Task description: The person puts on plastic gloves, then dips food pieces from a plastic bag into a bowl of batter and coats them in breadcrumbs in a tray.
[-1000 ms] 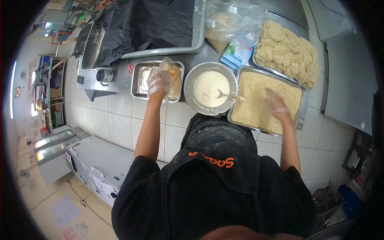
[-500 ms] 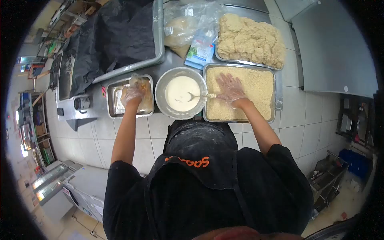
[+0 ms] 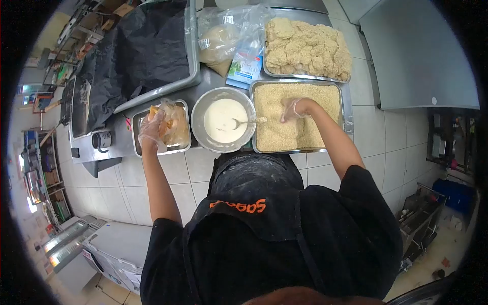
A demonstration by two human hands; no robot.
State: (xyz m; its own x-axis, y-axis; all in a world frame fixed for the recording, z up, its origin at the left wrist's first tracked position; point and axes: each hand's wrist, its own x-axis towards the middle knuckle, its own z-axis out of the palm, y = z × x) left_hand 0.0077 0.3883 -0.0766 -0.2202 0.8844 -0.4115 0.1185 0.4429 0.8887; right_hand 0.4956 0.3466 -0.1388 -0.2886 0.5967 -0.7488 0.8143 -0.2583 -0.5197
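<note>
My left hand [image 3: 152, 129], in a clear plastic glove, is closed at the left side of a small metal tray [image 3: 138, 146]. An orange-yellow piece [image 3: 154, 110] shows at its fingertips, beside clear plastic wrap [image 3: 175, 124] lying in the tray. My right hand [image 3: 293, 109], gloved too, points down into a larger tray [image 3: 346, 122] of pale crumbs [image 3: 320, 132]; its fingers are blurred and partly hidden. Between the trays stands a round bowl [image 3: 199, 133] of white batter [image 3: 219, 115], a spoon [image 3: 246, 121] resting in it with its crumb-caked handle toward the crumb tray.
Behind the crumbs a second tray is heaped with clumped crumbs [image 3: 307, 48]. A blue-and-white packet [image 3: 245, 70] and clear bags [image 3: 223, 38] lie behind the bowl. Black plastic sheeting [image 3: 140, 53] covers a large grey tub [image 3: 192, 76] at left. A mug [image 3: 101, 140] stands near the left corner.
My left hand has shifted to the tray's left side, with an orange-yellow piece now at its fingers. My right hand, spread flat on the crumbs before, has turned fingers down. The view shifted slightly.
</note>
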